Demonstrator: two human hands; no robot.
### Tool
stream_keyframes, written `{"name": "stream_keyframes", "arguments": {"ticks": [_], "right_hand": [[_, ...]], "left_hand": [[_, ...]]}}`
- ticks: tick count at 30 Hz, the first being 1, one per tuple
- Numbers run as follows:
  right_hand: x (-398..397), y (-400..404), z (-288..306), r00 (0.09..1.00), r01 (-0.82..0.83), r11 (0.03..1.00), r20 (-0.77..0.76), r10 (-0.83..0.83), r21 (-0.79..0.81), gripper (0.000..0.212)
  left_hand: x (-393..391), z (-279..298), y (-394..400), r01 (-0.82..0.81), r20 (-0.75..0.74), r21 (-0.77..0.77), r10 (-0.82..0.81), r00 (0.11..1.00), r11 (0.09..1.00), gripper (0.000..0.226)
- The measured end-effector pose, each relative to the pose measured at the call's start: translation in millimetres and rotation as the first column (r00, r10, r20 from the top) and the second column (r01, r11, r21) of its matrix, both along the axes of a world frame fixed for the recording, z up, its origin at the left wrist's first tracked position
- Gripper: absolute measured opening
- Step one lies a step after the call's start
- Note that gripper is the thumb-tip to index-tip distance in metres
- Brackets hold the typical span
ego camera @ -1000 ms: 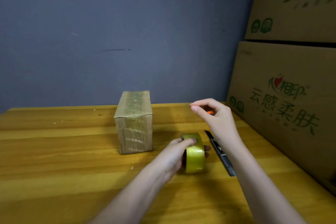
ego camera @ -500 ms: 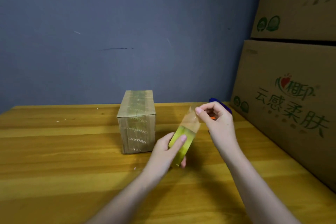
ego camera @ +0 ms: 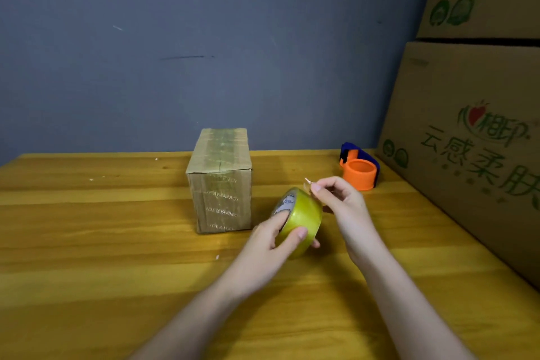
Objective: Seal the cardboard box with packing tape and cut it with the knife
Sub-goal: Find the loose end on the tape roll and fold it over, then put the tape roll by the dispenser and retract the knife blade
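A small cardboard box (ego camera: 220,181) stands upright near the middle of the wooden table (ego camera: 87,242), its top and front covered in shiny tape strips. My left hand (ego camera: 271,238) holds a yellow roll of packing tape (ego camera: 302,221) just right of the box, lifted off the table, thumb on its outer face. My right hand (ego camera: 340,202) pinches the loose tape end at the roll's upper edge. The knife is not visible in this view.
An orange and blue tape dispenser (ego camera: 359,169) sits at the back right of the table. Large printed cardboard cartons (ego camera: 467,131) are stacked along the right edge. A grey wall (ego camera: 204,38) stands behind the table.
The pulled-out strip of tape is short again, with my right hand close to the roll. The roll has turned in my left hand. The knife seen earlier has left the view.
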State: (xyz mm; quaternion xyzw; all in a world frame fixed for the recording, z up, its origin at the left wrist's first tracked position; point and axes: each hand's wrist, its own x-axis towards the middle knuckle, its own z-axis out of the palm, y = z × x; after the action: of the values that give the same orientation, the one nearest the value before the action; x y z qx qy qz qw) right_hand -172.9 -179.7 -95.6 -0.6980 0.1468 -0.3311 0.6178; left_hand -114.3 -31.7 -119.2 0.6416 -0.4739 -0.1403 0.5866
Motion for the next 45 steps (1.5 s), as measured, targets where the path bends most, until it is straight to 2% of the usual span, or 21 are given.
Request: {"name": "stream_keyframes", "arguments": {"ticks": [4,8,11,13,15,17,20,22,26,28,29,31,32,33,36,38,41,45], "right_hand": [[-1,2,-3,1.000,-0.024,0.999,-0.005,0.024,0.033,0.007],[3,6,-10,0.999,-0.044,0.993,-0.012,0.046,0.107,0.011],[7,10,-14,1.000,-0.021,0.978,-0.010,0.024,0.206,0.010],[8,9,-14,0.998,0.054,0.974,0.001,-0.056,0.221,0.012],[8,8,-12,0.990,0.139,0.980,0.019,-0.143,0.142,0.015],[5,8,-11,0.970,0.234,0.972,0.066,-0.233,-0.016,0.012],[-4,12,-11,0.935,0.347,0.884,0.183,-0.303,-0.312,0.021],[-7,21,-12,0.950,0.306,0.836,0.207,-0.234,-0.457,0.031],[-4,39,-16,0.994,0.111,0.733,0.074,-0.082,-0.671,0.060],[-3,42,-18,0.998,0.063,0.717,0.031,-0.058,-0.694,0.068],[-3,43,-18,0.998,0.061,0.712,0.021,-0.064,-0.699,0.070],[-2,45,-17,0.996,0.071,0.721,0.004,-0.094,-0.689,0.074],[-2,46,-16,0.995,0.075,0.751,0.000,-0.100,-0.656,0.074],[-2,45,-15,0.995,0.081,0.785,0.004,-0.099,-0.614,0.071],[-6,40,-11,0.994,0.102,0.817,0.017,-0.112,-0.568,0.052],[-9,35,-9,0.995,0.081,0.808,0.002,-0.098,-0.583,0.049],[-9,29,-7,1.000,0.000,0.843,-0.013,-0.009,-0.538,0.051],[-8,27,-10,0.985,-0.154,0.922,0.015,0.170,-0.356,0.052]], "left_hand": [[-2,0,1,-0.030,0.132,0.011,0.029,0.991,0.999,0.027],[-3,-1,3,-0.054,0.185,0.001,0.053,0.981,0.999,0.031],[0,-5,3,-0.099,0.328,0.039,0.081,0.941,0.994,0.033],[-1,-7,3,-0.148,0.447,0.088,0.094,0.890,0.985,0.044],[-3,-9,2,-0.180,0.494,0.106,0.105,0.863,0.978,0.049],[-4,-7,2,-0.171,0.400,0.068,0.131,0.907,0.983,0.042],[-1,-3,2,-0.215,0.236,0.018,0.204,0.950,0.977,0.039],[-1,-2,3,-0.227,0.225,0.025,0.216,0.950,0.974,0.043],[-4,-2,1,-0.296,0.314,0.118,0.247,0.917,0.948,0.071],[-2,-3,0,-0.377,0.421,0.169,0.279,0.863,0.911,0.067],[-1,-2,0,-0.435,0.532,0.155,0.296,0.793,0.887,0.065],[2,-5,1,-0.488,0.783,0.062,0.261,0.564,0.871,0.071],[-1,-6,1,-0.488,0.841,0.022,0.248,0.480,0.873,0.076],[-4,-7,-1,-0.478,0.869,-0.001,0.237,0.435,0.878,0.078],[-12,-1,-4,-0.457,0.902,-0.043,0.231,0.364,0.888,0.056],[-12,0,-5,-0.461,0.922,-0.068,0.233,0.310,0.885,0.045],[-10,-1,-5,-0.444,0.938,-0.083,0.221,0.268,0.892,0.040],[-7,-3,0,-0.401,0.943,-0.099,0.214,0.254,0.911,0.040]]}}
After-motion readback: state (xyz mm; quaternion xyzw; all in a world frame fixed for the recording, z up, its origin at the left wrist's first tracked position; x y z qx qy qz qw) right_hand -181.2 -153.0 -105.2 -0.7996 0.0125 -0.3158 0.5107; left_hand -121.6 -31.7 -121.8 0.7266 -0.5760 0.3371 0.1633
